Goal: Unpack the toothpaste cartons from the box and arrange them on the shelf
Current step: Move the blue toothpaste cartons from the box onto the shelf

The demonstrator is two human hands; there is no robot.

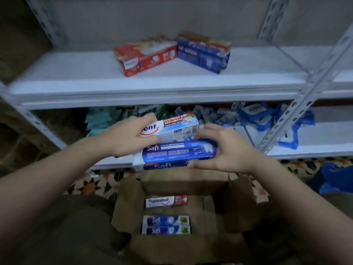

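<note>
Above the open brown cardboard box (pixel 225 199) on the patterned floor, both hands hold a small bundle of toothpaste cartons in front of the white metal shelf (pixel 95 81). From the head camera, the left hand (pixel 131 134) grips the white-and-red Pepsodent carton (pixel 177 127) with curled fingers, while the right hand (pixel 223 150) clasps the end of 2 blue Safi cartons (pixel 177 152) stacked beneath it. On the upper shelf board lie a red carton stack (pixel 145 58) and a blue carton stack (pixel 204 52), touching at one corner. Inside the box remain 1 white Pepsodent carton (pixel 166 201) and 2 blue-and-white Safi cartons (pixel 166 225), side by side.
</note>
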